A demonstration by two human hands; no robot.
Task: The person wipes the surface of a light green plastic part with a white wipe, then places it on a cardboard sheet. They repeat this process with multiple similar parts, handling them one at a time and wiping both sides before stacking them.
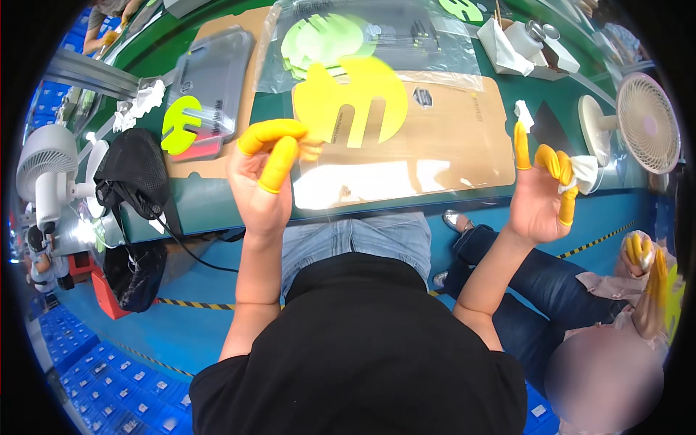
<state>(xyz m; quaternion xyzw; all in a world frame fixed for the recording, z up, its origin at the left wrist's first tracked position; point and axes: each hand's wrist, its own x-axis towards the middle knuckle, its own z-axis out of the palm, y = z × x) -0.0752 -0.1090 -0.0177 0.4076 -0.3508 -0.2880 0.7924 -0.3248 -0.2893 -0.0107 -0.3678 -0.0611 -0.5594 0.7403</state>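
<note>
Yellow disc (355, 87): flat, bright and slotted, apparently thin plastic, it shows over the upper left of the wide tan cardboard sheet (464, 138).
Left hand (259, 185): beside the cardboard's left edge, fingers in yellow rubber sheaths bend at the disc's lower-left rim and appear to be grasping it; the contact is partly hidden.
Right hand (536, 206): off the cardboard's right edge, fingers clasp a crumpled white cloth (586, 174), the index upright and free.
Handling: a light pinch on the solid rim, away from the slots, probably suits so thin a piece; steadying its opposite edge should limit bending.
Obstacles: a loose clear plastic film (458, 58) along the cardboard's far edge could snag the disc; glare on the near side may hide marks.
Surroundings: on the green counter (206, 206), a translucent grey plastic case (210, 80) lies left of the cardboard, a black mesh bag (134, 170) nearer; a round beige fan (649, 123) stands to its right.
</note>
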